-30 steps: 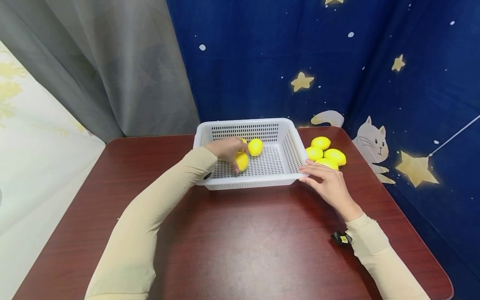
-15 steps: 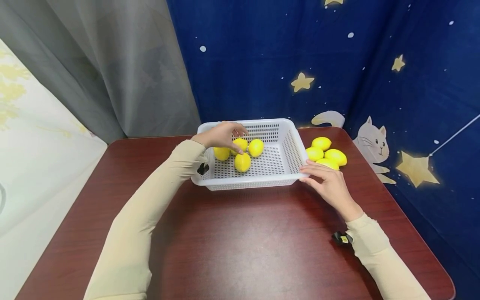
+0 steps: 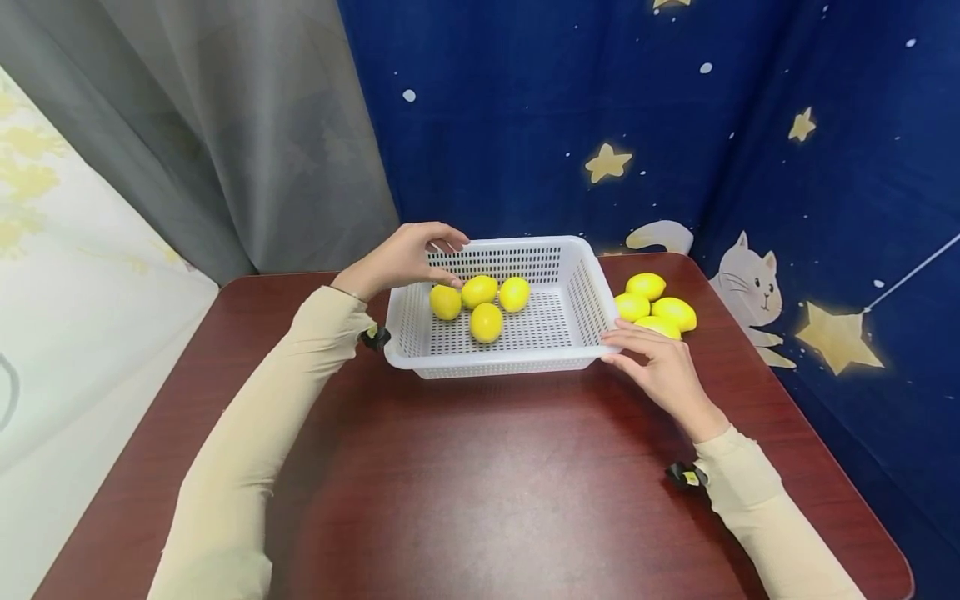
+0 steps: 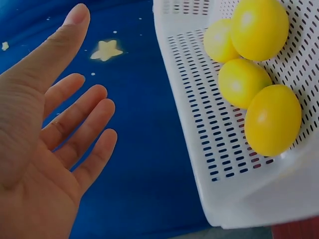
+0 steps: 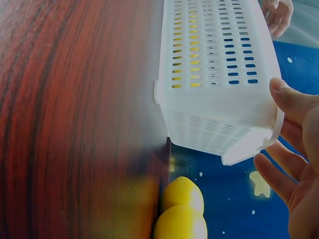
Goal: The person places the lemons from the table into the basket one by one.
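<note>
A white plastic basket (image 3: 495, 362) with slotted walls stands toward the back of the table. Several yellow lemons (image 3: 487, 323) lie grouped on the left half of its floor. Over the basket's back left corner is my left hand (image 3: 401, 262), holding nothing. In the left wrist view that hand (image 4: 60, 134) shows an upturned palm with fingers spread loosely, apart from the basket wall. My right hand (image 3: 660, 367) pinches the rim at the front right corner; the right wrist view has its thumb (image 5: 286, 97) on the outer side and the fingers beyond the rim.
More lemons (image 3: 674, 314) sit in a cluster on the table (image 3: 487, 467), right of the basket and just behind my right hand. A blue star-patterned curtain (image 3: 517, 125) and a grey curtain (image 3: 300, 142) hang along the table's back edge.
My left hand has let go of a lemon in the basket and moved up and left to the back left corner. The right hand stays at the rim.
</note>
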{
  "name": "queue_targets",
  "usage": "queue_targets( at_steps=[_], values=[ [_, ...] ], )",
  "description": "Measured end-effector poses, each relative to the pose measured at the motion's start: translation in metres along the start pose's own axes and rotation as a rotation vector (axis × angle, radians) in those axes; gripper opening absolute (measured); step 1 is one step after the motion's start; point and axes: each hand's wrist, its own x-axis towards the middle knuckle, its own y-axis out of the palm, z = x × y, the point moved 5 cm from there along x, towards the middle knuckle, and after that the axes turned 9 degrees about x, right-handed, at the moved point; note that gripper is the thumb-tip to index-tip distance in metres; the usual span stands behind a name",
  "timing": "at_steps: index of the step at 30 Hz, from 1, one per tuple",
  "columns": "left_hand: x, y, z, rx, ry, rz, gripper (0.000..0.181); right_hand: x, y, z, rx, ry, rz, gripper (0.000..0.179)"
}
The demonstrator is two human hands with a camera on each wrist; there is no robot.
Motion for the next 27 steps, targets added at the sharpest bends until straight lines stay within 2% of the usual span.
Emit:
queue_targets(
  at_steps=[7, 13, 20, 25, 27],
  values=[
    [-0.039, -0.009, -0.002, 0.017, 0.022, -0.094, 0.065, 0.000, 0.001, 0.000, -0.003, 0.008, 0.008, 0.040],
    [-0.076, -0.011, -0.003, 0.034, 0.069, -0.241, 0.063, 0.000, 0.000, 0.002, -0.010, -0.006, -0.004, 0.041],
    [-0.113, 0.003, -0.003, 0.074, 0.071, -0.346, 0.068, 0.002, -0.001, 0.000, -0.007, -0.003, 0.002, 0.041],
    [-0.131, 0.017, -0.003, 0.063, 0.131, -0.398, 0.069, 0.001, 0.000, -0.001, -0.008, -0.005, 0.001, 0.041],
    [-0.136, 0.024, -0.002, 0.045, 0.147, -0.397, 0.069, 0.001, 0.000, -0.001, -0.008, -0.003, -0.001, 0.041]
  ],
)
